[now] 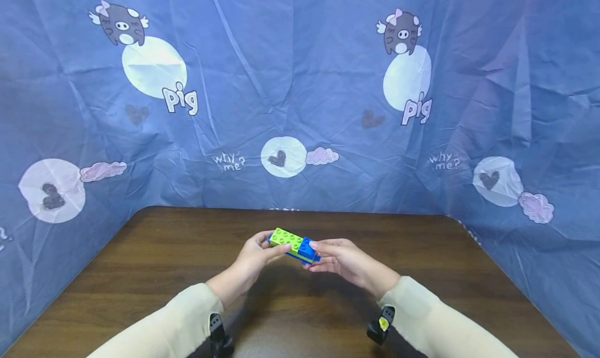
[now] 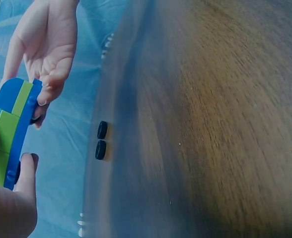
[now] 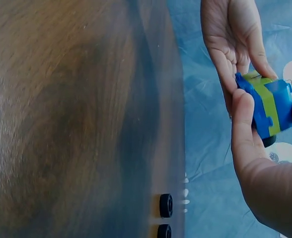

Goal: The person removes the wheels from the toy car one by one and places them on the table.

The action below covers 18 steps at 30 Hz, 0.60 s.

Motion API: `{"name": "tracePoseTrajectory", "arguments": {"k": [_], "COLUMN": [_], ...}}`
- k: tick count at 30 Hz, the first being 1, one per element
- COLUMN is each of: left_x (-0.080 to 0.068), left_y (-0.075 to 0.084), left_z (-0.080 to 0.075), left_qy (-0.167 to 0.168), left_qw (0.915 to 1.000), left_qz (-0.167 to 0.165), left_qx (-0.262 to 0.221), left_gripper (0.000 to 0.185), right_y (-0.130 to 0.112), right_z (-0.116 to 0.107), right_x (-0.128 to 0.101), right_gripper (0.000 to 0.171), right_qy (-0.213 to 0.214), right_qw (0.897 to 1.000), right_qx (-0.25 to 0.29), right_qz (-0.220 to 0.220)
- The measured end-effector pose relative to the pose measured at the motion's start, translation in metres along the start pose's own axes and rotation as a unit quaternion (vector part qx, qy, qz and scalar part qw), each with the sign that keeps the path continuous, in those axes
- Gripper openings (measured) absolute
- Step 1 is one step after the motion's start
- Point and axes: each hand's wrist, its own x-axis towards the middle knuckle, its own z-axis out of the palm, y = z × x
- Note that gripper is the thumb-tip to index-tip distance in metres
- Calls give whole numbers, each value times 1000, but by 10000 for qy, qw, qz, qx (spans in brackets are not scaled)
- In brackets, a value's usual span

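Observation:
A small brick assembly is held above the table between both hands: lime-green bricks on the left, a blue brick on the right, on a long blue base. My left hand grips the green end, thumb on top. My right hand pinches the blue end. The left wrist view shows the assembly edge-on, with my left hand below it and my right hand above. In the right wrist view my right hand holds the blue end; a dark round part shows under it.
The dark wooden table is walled on three sides by a blue printed cloth. Two small black round pieces lie at the table's far edge by the cloth, also in the right wrist view. Black wrist cameras sit under both sleeves.

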Motion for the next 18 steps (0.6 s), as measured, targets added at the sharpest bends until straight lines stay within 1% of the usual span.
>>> {"name": "tracePoseTrajectory", "arguments": {"k": [3, 7, 12, 18], "left_x": [1, -1, -2, -3], "left_y": [1, 1, 3, 4], "left_z": [1, 2, 4, 6], "left_qy": [-68, -111, -143, -150], "left_qw": [9995, 9991, 9991, 9993], "left_qz": [-58, -122, -54, 22], "left_qx": [-299, -400, -395, -352], "left_gripper": [50, 52, 50, 48], "right_y": [0, 1, 2, 4], "right_z": [-1, -1, -1, -1], "right_x": [0, -2, -4, -7], "right_gripper": [42, 48, 58, 58], "right_qy": [-184, -324, -223, -122], "right_qw": [9997, 9992, 9993, 9994], "right_qx": [148, 243, 277, 232], "right_qz": [42, 67, 114, 223]}}
